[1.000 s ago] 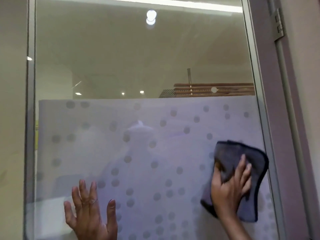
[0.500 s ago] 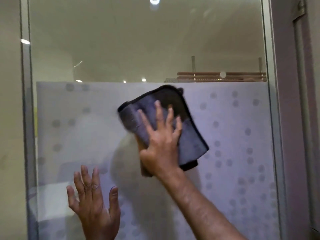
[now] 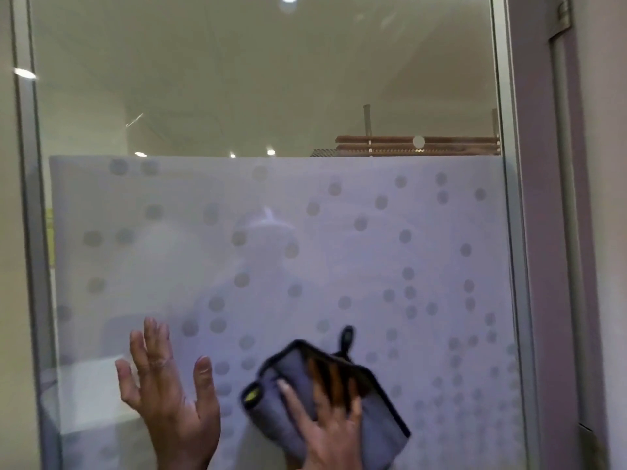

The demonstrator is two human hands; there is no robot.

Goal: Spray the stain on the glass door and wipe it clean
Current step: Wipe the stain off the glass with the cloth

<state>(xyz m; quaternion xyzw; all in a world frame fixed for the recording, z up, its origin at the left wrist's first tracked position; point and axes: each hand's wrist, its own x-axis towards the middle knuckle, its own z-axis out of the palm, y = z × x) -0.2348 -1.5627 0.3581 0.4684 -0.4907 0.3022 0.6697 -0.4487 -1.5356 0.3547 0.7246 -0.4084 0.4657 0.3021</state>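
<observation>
The glass door (image 3: pixel 271 79) fills the view, clear on top and covered below by a frosted film with grey dots (image 3: pixel 339 249). My right hand (image 3: pixel 329 422) presses a folded grey cloth with a black hem (image 3: pixel 281 412) flat against the lower middle of the film, fingers spread and blurred. My left hand (image 3: pixel 169 395) lies flat on the glass just left of the cloth, fingers apart, holding nothing. I cannot make out a stain on the glass. No spray bottle is in view.
A metal door edge (image 3: pixel 29 232) runs down the left, a metal edge (image 3: pixel 509 232) and a mauve door frame (image 3: pixel 543 232) down the right. A hinge plate (image 3: pixel 559 15) sits at the top right. Ceiling lights and wooden slats (image 3: pixel 417 145) show through the clear glass.
My right hand swept the cloth from the right side up to the film's top middle, then down to the lower middle. My left hand stayed flat on the glass.
</observation>
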